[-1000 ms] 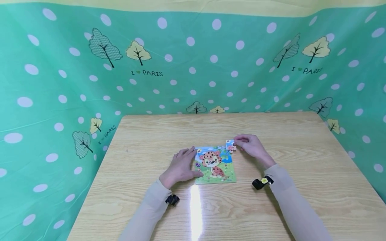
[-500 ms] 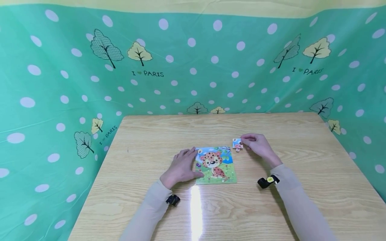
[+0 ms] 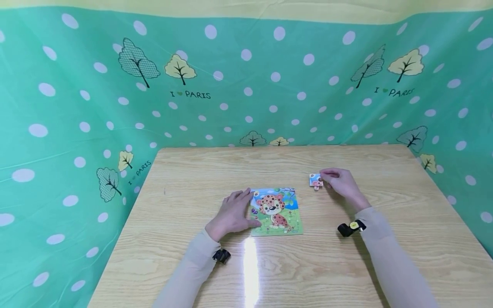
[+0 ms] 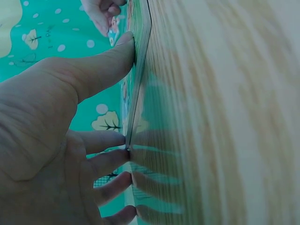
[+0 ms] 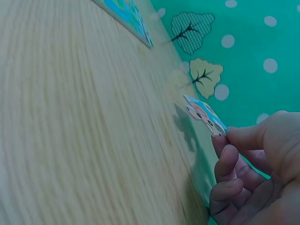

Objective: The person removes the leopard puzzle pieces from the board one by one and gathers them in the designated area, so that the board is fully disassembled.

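A square leopard jigsaw puzzle (image 3: 272, 212) lies flat on the wooden table, left of my right hand. My left hand (image 3: 231, 215) rests at its left side: the thumb lies over the lower left part, the index fingertip is at the top left corner, and the fingers are fairly straight. My right hand (image 3: 340, 183) pinches a small puzzle piece (image 3: 316, 181) between thumb and index finger, to the right of the puzzle's upper right corner. In the right wrist view this puzzle piece (image 5: 204, 112) shows blue sky and part of a spotted ear, and casts a shadow on the table.
The pale wooden table (image 3: 185, 171) extends around both hands, with a bright light reflection running toward its front edge. A green polka-dot cloth (image 3: 246, 77) hangs behind the table and along its sides. Black straps (image 3: 221, 256) circle the wrists.
My right hand has moved to the right, away from the puzzle's upper right corner, carrying the puzzle piece. My left hand has stayed at the puzzle's left side.
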A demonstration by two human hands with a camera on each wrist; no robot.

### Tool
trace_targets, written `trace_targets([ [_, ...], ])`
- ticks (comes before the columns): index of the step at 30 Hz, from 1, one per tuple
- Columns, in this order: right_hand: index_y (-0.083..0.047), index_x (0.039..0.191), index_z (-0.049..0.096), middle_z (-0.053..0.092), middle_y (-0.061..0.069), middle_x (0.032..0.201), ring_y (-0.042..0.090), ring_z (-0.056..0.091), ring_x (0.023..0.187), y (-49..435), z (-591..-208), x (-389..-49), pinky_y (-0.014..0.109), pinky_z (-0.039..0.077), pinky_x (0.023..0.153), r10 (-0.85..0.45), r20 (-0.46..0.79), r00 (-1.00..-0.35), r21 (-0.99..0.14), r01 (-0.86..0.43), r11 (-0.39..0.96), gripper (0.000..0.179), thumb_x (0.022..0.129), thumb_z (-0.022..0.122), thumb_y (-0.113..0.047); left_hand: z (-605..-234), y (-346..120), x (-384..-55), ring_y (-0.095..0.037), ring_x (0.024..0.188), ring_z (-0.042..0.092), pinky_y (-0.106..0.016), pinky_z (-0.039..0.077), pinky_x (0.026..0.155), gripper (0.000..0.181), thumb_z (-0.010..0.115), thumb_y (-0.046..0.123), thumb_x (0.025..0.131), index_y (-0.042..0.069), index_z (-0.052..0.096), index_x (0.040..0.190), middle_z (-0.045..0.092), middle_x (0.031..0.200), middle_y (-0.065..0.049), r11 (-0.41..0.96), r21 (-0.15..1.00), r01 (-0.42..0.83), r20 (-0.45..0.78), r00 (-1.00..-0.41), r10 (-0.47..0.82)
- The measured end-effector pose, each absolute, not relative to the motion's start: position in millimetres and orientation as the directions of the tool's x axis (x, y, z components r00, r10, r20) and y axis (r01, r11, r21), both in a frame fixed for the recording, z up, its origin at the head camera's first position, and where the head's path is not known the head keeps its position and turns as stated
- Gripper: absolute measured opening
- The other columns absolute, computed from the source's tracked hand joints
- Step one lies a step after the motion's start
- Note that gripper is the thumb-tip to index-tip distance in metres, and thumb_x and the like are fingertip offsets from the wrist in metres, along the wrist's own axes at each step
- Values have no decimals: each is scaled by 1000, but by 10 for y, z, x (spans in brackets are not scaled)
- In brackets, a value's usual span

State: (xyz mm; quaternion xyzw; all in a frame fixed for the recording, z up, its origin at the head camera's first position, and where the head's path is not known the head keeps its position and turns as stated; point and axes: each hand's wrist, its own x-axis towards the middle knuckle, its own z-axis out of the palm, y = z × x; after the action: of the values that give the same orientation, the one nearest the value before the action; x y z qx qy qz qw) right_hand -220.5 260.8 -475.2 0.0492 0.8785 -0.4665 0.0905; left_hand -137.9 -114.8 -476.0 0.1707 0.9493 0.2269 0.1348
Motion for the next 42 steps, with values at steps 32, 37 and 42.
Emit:
trace_targets([
  [32, 3, 138, 66, 65, 29, 140, 42, 60, 128, 2845, -4838, -2294, 46, 53, 104, 59, -154, -986, -733, 154, 663, 40, 110, 57, -24, -4772, -1160, -1374, -40, 160, 29, -63, 23, 131, 101, 85, 52, 87, 12, 38, 166, 30, 176, -10, 832, 487, 265, -175, -904, 390],
  [37, 4, 138, 65, 64, 30, 141, 46, 57, 134, 2826, -4838, -2283, 58, 45, 116, 60, -138, -989, -737, 143, 660, 42, 110, 58, -26, -4766, -1161, -1368, -40, 160, 29, -63, 24, 131, 101, 85, 53, 87, 11, 37, 166, 30, 176, -10, 832, 484, 270, -175, -902, 394],
  [42, 3, 140, 65, 65, 28, 139, 41, 59, 128, 2757, -4807, -2265, 47, 50, 105, 76, -146, -986, -762, 162, 627, 45, 110, 59, -30, -4767, -1167, -1369, -39, 161, 28, -63, 22, 131, 101, 84, 53, 87, 13, 37, 167, 29, 177, -9, 834, 484, 264, -177, -904, 389],
])
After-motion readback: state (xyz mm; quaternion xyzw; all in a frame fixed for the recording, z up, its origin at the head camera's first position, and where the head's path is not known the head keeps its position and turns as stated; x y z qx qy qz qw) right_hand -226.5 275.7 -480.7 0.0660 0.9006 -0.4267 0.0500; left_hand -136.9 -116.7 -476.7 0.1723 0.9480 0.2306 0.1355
